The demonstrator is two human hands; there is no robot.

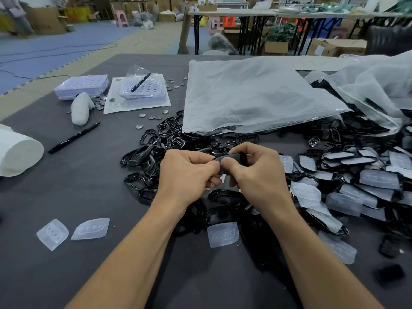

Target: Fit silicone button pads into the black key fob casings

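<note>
Pressing a button pad home

A black casing (231, 159) is pinched over the grey table (66, 186) between the curled fingers of left hand (189, 175) and right hand (256, 172), its pad mostly hidden. Working thumbs evenly round the rim should seat it flat. Empty casings (156, 143) lie heaped just behind; loose silicone pads (90, 228) wait near both forearms

Left grip (187, 172) & right grip (256, 168) both pinch one black casing (231, 157) over the grey counter (100, 192). Empty frames (153, 141) heaped behind, padded casings (367, 179) piled at right. Two clear pads (91, 228) lie front-left, pen (73, 137) farther back.
</note>
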